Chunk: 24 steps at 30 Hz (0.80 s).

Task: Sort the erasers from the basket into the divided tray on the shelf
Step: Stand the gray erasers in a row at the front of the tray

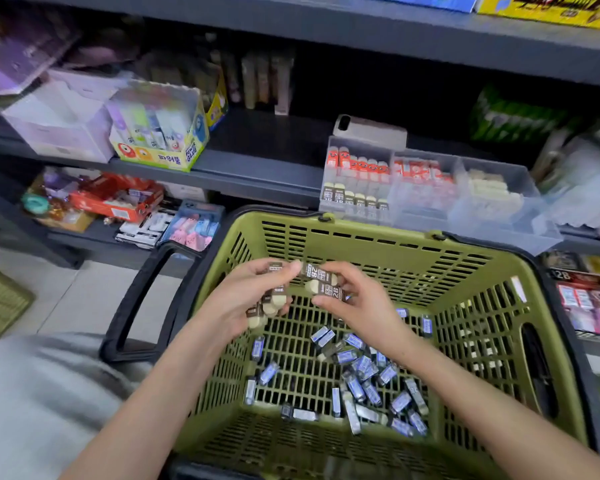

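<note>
Left hand [253,296] and right hand [357,306] half-hide brown erasers [317,271] (tray [520,233] blurred).

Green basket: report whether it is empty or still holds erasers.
Not empty. Many blue-sleeved erasers lie scattered in the green basket; the left hand and right hand hold brown-sleeved erasers above it.

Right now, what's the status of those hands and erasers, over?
Left hand grips several brown-sleeved erasers. Right hand pinches two more. Blue-sleeved erasers litter the basket. Nothing blocks the divided tray.
</note>
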{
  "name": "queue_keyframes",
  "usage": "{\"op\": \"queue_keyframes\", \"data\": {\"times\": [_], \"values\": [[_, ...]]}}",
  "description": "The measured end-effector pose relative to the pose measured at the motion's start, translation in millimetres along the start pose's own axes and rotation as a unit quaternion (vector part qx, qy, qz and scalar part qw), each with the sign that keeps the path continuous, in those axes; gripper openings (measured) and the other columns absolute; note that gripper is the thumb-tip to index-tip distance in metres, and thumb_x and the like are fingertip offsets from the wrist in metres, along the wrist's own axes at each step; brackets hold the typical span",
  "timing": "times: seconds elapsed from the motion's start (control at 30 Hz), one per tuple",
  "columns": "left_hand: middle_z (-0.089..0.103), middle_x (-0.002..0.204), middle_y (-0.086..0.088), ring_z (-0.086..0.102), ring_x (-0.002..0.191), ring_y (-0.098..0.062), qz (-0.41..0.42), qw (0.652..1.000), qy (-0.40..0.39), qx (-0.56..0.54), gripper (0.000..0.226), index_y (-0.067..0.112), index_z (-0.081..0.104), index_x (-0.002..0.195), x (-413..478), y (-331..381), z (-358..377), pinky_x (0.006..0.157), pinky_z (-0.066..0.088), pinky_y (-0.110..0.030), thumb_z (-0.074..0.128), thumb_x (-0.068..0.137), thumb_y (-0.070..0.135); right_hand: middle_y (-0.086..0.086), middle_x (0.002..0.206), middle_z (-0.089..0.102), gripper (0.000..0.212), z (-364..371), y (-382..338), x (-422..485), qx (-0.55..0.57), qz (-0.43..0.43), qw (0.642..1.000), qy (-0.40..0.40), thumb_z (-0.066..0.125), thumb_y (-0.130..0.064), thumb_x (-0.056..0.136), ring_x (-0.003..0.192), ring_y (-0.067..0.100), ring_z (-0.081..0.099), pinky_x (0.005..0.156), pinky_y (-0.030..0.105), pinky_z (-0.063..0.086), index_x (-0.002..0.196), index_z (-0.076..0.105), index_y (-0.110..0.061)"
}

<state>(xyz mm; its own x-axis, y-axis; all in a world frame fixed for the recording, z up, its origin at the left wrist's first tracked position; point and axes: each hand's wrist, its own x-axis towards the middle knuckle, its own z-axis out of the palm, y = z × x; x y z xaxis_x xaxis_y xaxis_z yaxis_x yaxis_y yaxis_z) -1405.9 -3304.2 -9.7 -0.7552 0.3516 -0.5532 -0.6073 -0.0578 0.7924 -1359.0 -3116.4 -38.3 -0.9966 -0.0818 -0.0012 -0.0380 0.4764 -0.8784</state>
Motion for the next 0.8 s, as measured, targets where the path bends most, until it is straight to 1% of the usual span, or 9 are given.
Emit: {"op": "queue_keyframes", "data": {"times": [0.2,0.3,0.37,0.43,0.5,0.53,0.63,0.7,0.8], "values": [[0.066,0.069,-0.006,0.058,0.049,-0.015,0.048,0.997,-0.054,0.027,0.022,0.013,0.074,0.077,9.4,21.4,21.9,0.045,0.049,-0.022,0.079,0.062,0.028,-0.017,0.1,0.064,0.045,-34.0,-27.2,6.3,-0.117,-0.06,0.991,0.031,0.075,-0.028,0.077,0.09,0.005,0.059,0.084,0.03,0.05,0.119,0.061,-0.022],[0.067,0.066,-0.007,0.057,0.048,-0.017,0.087,0.995,-0.044,0.034,0.017,0.014,0.074,0.073,15.9,33.2,31.6,0.043,0.048,-0.023,0.077,0.061,0.026,-0.014,0.111,0.064,0.059,-49.6,-32.1,10.3,-0.16,-0.111,0.98,0.038,0.068,-0.032,0.081,0.093,-0.003,0.06,0.087,0.017,0.048,0.135,0.045,-0.032],[0.064,0.059,-0.007,0.057,0.044,-0.017,0.105,0.994,-0.018,0.015,0.02,0.014,0.071,0.072,22.4,44.0,34.6,0.039,0.044,-0.021,0.076,0.059,0.027,-0.022,0.095,0.064,0.052,-61.2,-37.6,15.6,-0.169,-0.131,0.975,0.062,0.054,-0.042,0.087,0.077,-0.01,0.059,0.074,0.009,0.048,0.136,0.036,-0.039],[0.06,0.053,-0.007,0.056,0.041,-0.016,0.128,0.991,0.0,-0.037,0.021,0.009,0.065,0.073,32.3,56.2,33.7,0.035,0.041,-0.019,0.074,0.061,0.024,-0.02,0.079,0.065,0.03,-74.7,-42.7,27.0,-0.103,-0.103,0.985,0.096,0.039,-0.047,0.093,0.073,-0.003,0.063,0.07,0.02,0.054,0.123,0.041,-0.044],[0.055,0.049,-0.004,0.055,0.041,-0.015,0.153,0.983,0.011,-0.103,0.014,0.007,0.06,0.073,45.2,66.9,31.5,0.036,0.042,-0.02,0.069,0.074,0.018,-0.014,0.085,0.069,0.015,-88.2,-46.0,44.7,-0.018,-0.064,0.992,0.11,0.035,-0.037,0.097,0.078,0.025,0.066,0.077,0.043,0.053,0.11,0.043,-0.038],[0.056,0.05,-0.003,0.055,0.042,-0.015,0.161,0.978,0.017,-0.129,0.012,0.006,0.059,0.075,52.1,71.4,30.4,0.037,0.042,-0.02,0.065,0.081,0.014,-0.011,0.09,0.069,0.013,-94.0,-47.4,54.9,0.0,-0.05,0.992,0.113,0.036,-0.03,0.099,0.081,0.032,0.063,0.079,0.046,0.05,0.107,0.046,-0.032],[0.06,0.059,-0.003,0.053,0.045,-0.014,0.168,0.973,0.023,-0.158,0.016,0.01,0.066,0.073,69.1,79.9,28.7,0.041,0.04,-0.02,0.061,0.086,0.017,-0.003,0.1,0.062,0.014,-103.5,-47.3,85.8,-0.038,-0.041,0.99,0.127,0.045,-0.018,0.098,0.086,0.01,0.054,0.081,0.023,0.04,0.099,0.056,-0.026],[0.06,0.058,-0.002,0.053,0.045,-0.013,0.16,0.975,0.008,-0.155,0.016,0.017,0.07,0.064,76.9,80.7,29.1,0.041,0.035,-0.019,0.067,0.076,0.027,-0.006,0.091,0.06,0.013,-103.9,-43.8,102.4,-0.066,-0.026,0.988,0.14,0.05,-0.018,0.095,0.082,0.007,0.053,0.074,0.021,0.04,0.099,0.062,-0.022],[0.057,0.055,-0.003,0.052,0.043,-0.013,0.13,0.978,-0.009,-0.166,0.025,0.014,0.066,0.072,84.3,76.3,29.1,0.036,0.032,-0.016,0.072,0.064,0.037,-0.008,0.068,0.059,0.008,-97.9,-36.6,119.5,-0.07,0.022,0.99,0.122,0.053,-0.013,0.093,0.057,0.0,0.056,0.059,0.019,0.044,0.091,0.06,-0.016]]}}
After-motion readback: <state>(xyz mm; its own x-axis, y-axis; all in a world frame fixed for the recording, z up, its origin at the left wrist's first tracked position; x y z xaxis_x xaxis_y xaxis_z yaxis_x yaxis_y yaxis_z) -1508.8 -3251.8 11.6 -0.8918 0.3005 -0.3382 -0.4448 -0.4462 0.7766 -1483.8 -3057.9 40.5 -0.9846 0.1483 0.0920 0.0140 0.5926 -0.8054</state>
